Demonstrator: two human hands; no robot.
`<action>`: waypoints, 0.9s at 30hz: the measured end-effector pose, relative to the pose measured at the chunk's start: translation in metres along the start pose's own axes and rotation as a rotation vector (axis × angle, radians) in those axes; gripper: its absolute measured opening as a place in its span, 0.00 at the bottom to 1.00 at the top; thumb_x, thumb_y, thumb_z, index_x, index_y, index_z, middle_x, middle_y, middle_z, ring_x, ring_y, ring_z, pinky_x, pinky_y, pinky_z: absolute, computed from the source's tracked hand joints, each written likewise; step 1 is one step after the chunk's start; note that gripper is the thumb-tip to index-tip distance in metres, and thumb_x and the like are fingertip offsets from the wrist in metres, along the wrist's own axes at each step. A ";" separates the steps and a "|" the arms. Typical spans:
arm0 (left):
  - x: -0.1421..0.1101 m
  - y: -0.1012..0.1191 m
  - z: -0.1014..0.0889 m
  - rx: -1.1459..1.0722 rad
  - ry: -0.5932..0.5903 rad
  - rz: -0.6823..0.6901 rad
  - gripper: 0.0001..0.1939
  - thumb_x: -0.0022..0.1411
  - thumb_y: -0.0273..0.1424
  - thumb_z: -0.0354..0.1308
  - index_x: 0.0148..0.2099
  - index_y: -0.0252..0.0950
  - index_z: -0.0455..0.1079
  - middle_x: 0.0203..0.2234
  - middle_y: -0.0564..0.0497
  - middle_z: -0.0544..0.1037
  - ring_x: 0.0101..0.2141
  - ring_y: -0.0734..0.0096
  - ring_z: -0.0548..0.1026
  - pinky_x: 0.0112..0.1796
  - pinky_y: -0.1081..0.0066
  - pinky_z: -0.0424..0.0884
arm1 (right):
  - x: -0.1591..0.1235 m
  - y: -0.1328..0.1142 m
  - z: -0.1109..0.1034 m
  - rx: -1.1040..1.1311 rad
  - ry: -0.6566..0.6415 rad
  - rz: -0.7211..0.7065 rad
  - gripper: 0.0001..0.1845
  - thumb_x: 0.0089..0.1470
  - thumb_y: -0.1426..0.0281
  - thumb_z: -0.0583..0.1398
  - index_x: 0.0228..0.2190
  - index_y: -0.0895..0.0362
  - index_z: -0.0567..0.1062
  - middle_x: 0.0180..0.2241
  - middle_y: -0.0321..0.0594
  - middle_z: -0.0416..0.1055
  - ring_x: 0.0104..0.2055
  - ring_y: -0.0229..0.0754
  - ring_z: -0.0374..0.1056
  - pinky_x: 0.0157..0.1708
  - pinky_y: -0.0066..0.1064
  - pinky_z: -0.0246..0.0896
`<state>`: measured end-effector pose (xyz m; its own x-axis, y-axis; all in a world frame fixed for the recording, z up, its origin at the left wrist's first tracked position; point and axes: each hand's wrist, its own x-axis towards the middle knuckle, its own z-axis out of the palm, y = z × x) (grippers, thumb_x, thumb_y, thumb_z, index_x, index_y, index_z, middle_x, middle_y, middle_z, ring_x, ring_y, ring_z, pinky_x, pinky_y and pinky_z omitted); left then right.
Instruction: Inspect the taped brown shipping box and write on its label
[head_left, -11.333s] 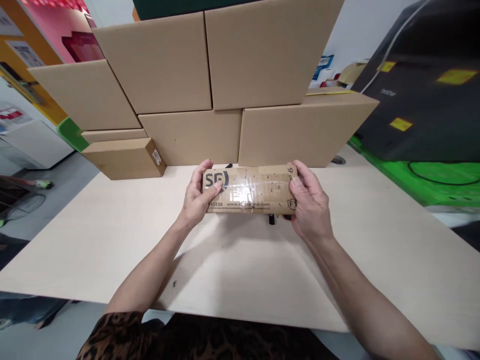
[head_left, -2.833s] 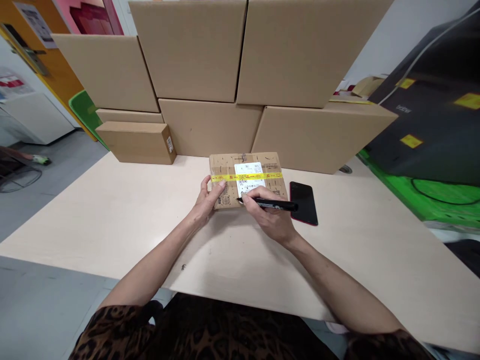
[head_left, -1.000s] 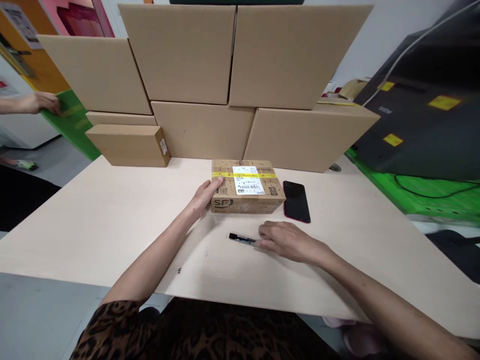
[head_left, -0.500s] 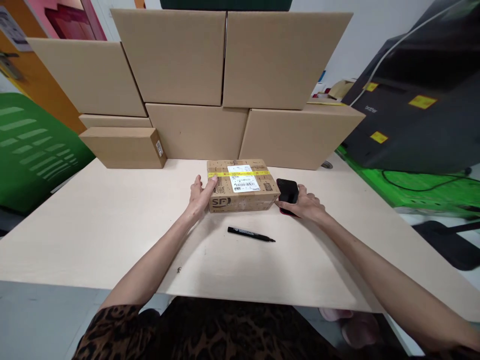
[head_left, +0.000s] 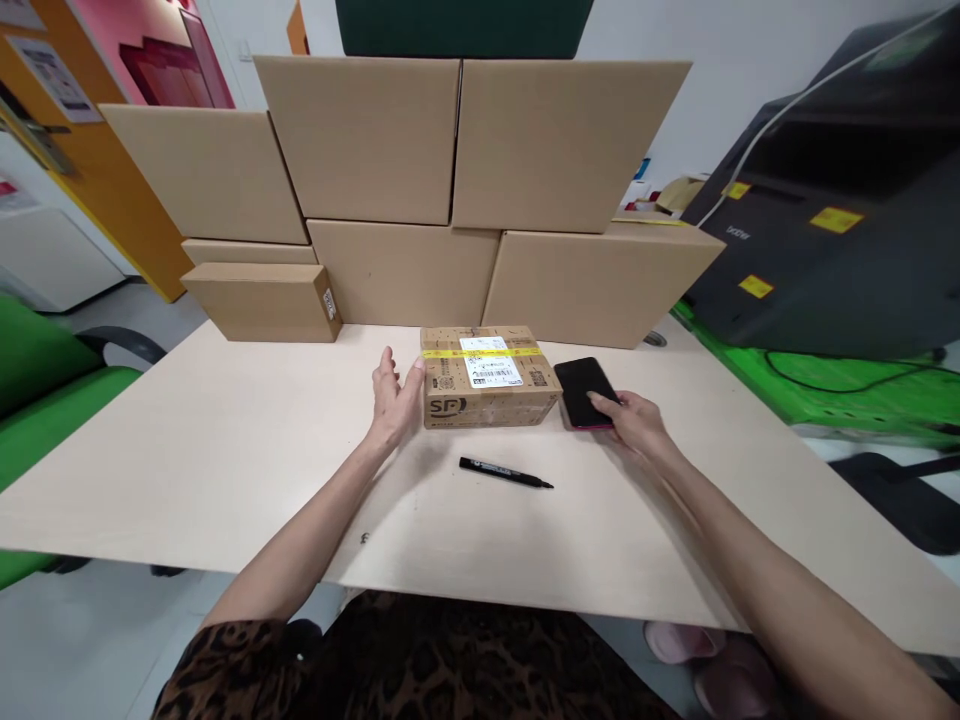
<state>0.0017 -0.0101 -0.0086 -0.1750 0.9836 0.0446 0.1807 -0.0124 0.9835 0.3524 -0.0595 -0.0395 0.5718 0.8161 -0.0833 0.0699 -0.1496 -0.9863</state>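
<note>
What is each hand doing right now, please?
Left hand: open beside the parcel; whether it touches cannot be told.
Right hand: closed on the phone, thumb over its screen.

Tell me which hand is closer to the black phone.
Right. The right hand grips the phone at its near right corner, thumb on the screen; the left hand is open beside the parcel's left side, across the parcel from the phone.
</note>
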 end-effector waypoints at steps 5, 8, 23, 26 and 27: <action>-0.018 0.012 -0.006 -0.178 0.146 0.307 0.40 0.66 0.54 0.62 0.72 0.42 0.60 0.63 0.36 0.69 0.60 0.53 0.70 0.59 0.52 0.70 | -0.044 -0.035 -0.002 0.285 0.076 -0.137 0.34 0.30 0.48 0.77 0.32 0.54 0.71 0.25 0.27 0.68 0.19 0.28 0.54 0.13 0.21 0.47; -0.045 0.027 -0.002 -0.285 0.026 0.409 0.30 0.70 0.50 0.61 0.68 0.44 0.67 0.55 0.42 0.76 0.53 0.60 0.74 0.54 0.59 0.73 | -0.084 -0.058 0.020 0.448 -0.041 -0.229 0.33 0.37 0.53 0.78 0.42 0.53 0.77 0.34 0.32 0.76 0.19 0.27 0.57 0.11 0.20 0.45; -0.117 0.016 -0.011 -0.385 -0.602 -0.013 0.25 0.72 0.51 0.58 0.59 0.38 0.62 0.33 0.49 0.81 0.23 0.69 0.78 0.26 0.68 0.76 | -0.171 -0.052 0.101 0.508 -0.808 -0.075 0.38 0.60 0.54 0.68 0.65 0.45 0.59 0.27 0.28 0.75 0.18 0.39 0.69 0.17 0.34 0.68; -0.111 0.018 -0.015 -0.400 -0.625 -0.018 0.25 0.71 0.51 0.60 0.56 0.38 0.62 0.32 0.50 0.80 0.22 0.70 0.78 0.25 0.69 0.77 | -0.168 -0.054 0.101 0.479 -0.821 -0.110 0.38 0.62 0.54 0.67 0.66 0.44 0.58 0.28 0.28 0.75 0.19 0.39 0.71 0.19 0.35 0.69; -0.109 0.020 -0.016 -0.386 -0.637 -0.018 0.26 0.71 0.52 0.60 0.57 0.38 0.62 0.32 0.50 0.80 0.22 0.71 0.78 0.25 0.69 0.77 | -0.167 -0.055 0.101 0.465 -0.823 -0.120 0.39 0.62 0.54 0.66 0.67 0.44 0.57 0.27 0.28 0.75 0.19 0.39 0.71 0.19 0.35 0.69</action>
<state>0.0090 -0.1203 0.0091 0.4417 0.8966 0.0331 -0.1904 0.0576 0.9800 0.1704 -0.1317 0.0142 -0.1850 0.9750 0.1232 -0.3430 0.0534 -0.9378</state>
